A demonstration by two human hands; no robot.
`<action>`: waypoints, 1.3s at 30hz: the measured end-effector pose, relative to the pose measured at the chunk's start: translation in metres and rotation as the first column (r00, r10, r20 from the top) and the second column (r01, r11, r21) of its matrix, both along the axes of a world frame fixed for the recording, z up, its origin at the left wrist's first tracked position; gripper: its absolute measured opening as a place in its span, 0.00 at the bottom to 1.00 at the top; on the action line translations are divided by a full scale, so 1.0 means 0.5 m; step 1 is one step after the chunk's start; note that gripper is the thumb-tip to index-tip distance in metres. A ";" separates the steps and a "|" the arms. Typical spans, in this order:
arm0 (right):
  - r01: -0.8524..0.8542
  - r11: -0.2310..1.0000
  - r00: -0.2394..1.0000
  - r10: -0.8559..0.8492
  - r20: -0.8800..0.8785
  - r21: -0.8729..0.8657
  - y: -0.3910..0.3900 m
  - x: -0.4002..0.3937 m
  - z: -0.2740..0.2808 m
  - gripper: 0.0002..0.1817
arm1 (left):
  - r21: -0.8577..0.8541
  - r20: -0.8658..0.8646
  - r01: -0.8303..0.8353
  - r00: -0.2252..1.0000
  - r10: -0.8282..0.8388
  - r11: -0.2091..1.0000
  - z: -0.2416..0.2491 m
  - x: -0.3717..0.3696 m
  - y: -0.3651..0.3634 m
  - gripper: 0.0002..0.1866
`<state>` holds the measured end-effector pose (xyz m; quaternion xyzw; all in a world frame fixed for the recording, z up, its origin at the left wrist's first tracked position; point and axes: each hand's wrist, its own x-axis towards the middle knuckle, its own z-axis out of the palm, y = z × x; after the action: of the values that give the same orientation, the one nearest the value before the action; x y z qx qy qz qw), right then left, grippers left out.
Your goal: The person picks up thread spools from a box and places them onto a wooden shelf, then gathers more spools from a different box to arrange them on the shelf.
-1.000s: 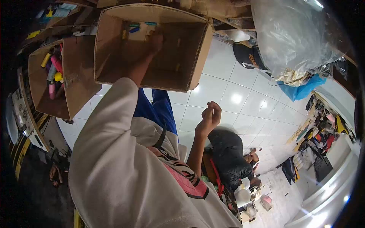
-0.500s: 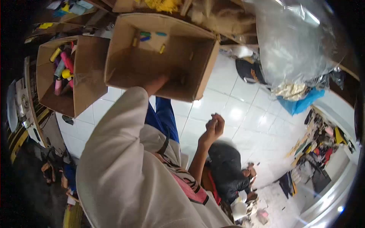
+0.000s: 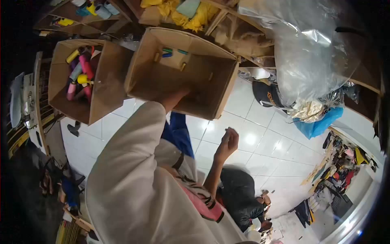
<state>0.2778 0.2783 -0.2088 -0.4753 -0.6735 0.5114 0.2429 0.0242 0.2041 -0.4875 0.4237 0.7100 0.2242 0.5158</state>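
My left hand reaches over the near rim into an open cardboard box; its fingers are lost in the shadow inside. Several small thread spools, among them a blue spool and a yellowish spool, lie toward the far side of this box. My right hand is raised over the tiled floor, apart from the box, with its fingers curled in and nothing visible in them.
A second cardboard box on the left holds several thread cones, including a pink cone. Wooden shelves run behind, with clear plastic sheeting and a blue bag. A person in black is low down at my right.
The view has shifted, so both boxes appear lower and farther right. My left hand stays inside the box; my right hand stays raised with curled fingers.
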 end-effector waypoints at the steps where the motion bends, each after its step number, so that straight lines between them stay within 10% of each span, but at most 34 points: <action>1: -0.055 0.998 0.998 0.055 0.008 -0.005 0.000 -0.017 0.020 0.07 | 0.011 0.018 -0.006 1.000 0.006 1.000 0.025 -0.012 -0.018 0.18; 13: -0.447 0.891 0.864 0.453 -0.219 0.080 -0.014 -0.270 0.137 0.09 | 0.113 -0.095 -0.629 0.763 0.639 0.769 0.559 -0.118 -0.245 0.29; 16: -0.580 0.815 0.785 0.565 -0.256 0.021 -0.023 -0.328 0.151 0.13 | 0.199 0.325 -0.829 0.559 0.762 0.523 0.736 -0.065 -0.241 0.27; 20: -0.702 0.709 0.688 0.654 -0.312 -0.062 -0.061 -0.409 0.246 0.17 | 0.261 0.570 -0.843 0.528 0.630 0.470 0.747 -0.082 -0.219 0.20; 27: -0.699 0.714 0.631 0.586 -0.508 -0.046 -0.113 -0.512 0.336 0.19 | 0.576 0.138 -0.734 0.520 0.843 0.359 0.983 -0.114 -0.210 0.12; 33: -0.710 0.700 0.609 0.561 -0.560 -0.071 -0.128 -0.569 0.386 0.16 | 0.746 0.310 -0.649 0.535 0.786 0.147 0.941 -0.180 -0.203 0.08; 39: -0.678 0.721 0.647 0.496 -0.579 -0.139 -0.125 -0.611 0.398 0.12 | 0.756 0.113 -0.581 0.568 0.816 0.300 0.923 -0.220 -0.210 0.13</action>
<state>-0.0277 0.2157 -0.0097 -0.1105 -0.6039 0.7769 0.1399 -0.0855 0.0990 -0.0262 0.2597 0.7375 0.6223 0.0373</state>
